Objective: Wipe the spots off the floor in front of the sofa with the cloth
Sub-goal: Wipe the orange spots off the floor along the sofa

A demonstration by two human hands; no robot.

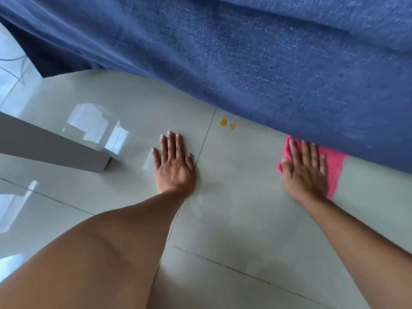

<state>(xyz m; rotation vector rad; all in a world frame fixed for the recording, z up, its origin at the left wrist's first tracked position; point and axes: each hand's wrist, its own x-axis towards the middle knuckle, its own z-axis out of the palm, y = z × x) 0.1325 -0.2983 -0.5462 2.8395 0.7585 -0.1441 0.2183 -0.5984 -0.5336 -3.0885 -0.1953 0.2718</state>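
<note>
1. The left hand (174, 162) lies flat on the glossy pale tiled floor (234, 219), palm down, fingers spread apart and holding nothing; its edge sits just beside a dark grout line (206, 139) that runs away toward the sofa.
2. The right hand (304, 168) presses flat, fingers stretched out and a little apart, on top of a pink cloth (333, 168); it is not closed around the cloth but pins it to the floor.
3. The cloth lies on the floor right at the foot of the blue sofa (267, 63), its far edge touching or slipping under the sofa's fabric; which of the two cannot be told. The cloth shows past the fingertips and on the outer side of the hand.
4. Two orange spots (223, 122) sit on the floor between the two hands, close to the sofa's lower edge and just to the right of the grout line. The larger one is on the left, the smaller beside it. The cloth is apart from them, off to the right.
5. At the left, a grey furniture leg (55, 148) stands on the tiles, well apart from the left hand.
6. Both bare forearms reach in from the bottom of the view.
</note>
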